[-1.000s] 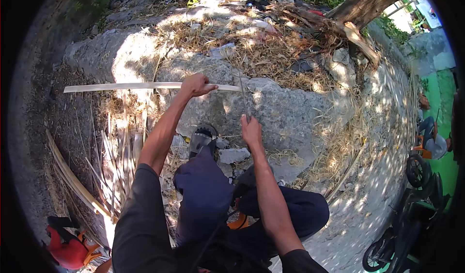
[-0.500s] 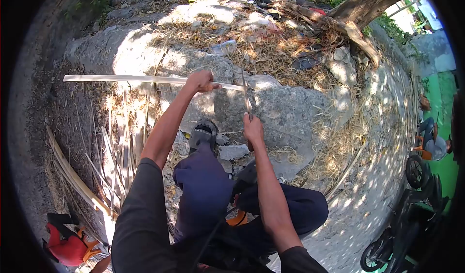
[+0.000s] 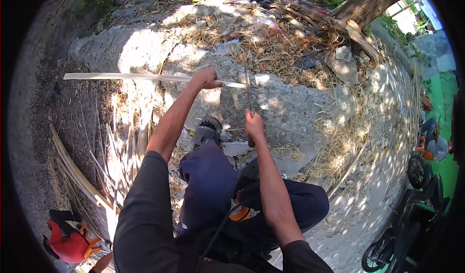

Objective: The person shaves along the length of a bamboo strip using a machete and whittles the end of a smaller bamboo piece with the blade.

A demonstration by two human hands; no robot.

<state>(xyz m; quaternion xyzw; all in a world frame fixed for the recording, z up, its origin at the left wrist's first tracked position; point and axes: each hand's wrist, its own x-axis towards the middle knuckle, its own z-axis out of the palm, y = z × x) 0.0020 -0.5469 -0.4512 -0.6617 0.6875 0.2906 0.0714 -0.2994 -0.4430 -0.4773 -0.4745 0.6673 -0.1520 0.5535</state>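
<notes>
A broad grey stone ledge [image 3: 295,110] crosses the middle of the view, dappled with sun. Beyond its right part leans a thick tree trunk [image 3: 375,6], and a dark motorbike [image 3: 411,217] stands well off to the ledge's right. A seated person in a grey top [image 3: 438,148] is also right of the ledge, and a person in red [image 3: 68,248] sits well away on its near left side. Dry straw litter [image 3: 271,43] covers the ground just beyond the ledge. On its near left side lie a loose heap of pale strips [image 3: 128,142] and, farther left, a curved pole [image 3: 77,173].

The long pale strip [image 3: 121,77] is held out level above the ledge, most of its length reaching left past the left hand and only a short piece showing to that hand's right. A dark boot [image 3: 207,131] is planted at the ledge's near edge, below the strip. The left hand [image 3: 207,78], over the ledge, has its fingers curled round the strip near the right end. The right hand [image 3: 254,124], nearer the ledge's front edge, is closed round the handle of a slim knife [image 3: 247,81]. The blade points away and crosses at the strip's right end; I cannot tell whether its edge bites in.
</notes>
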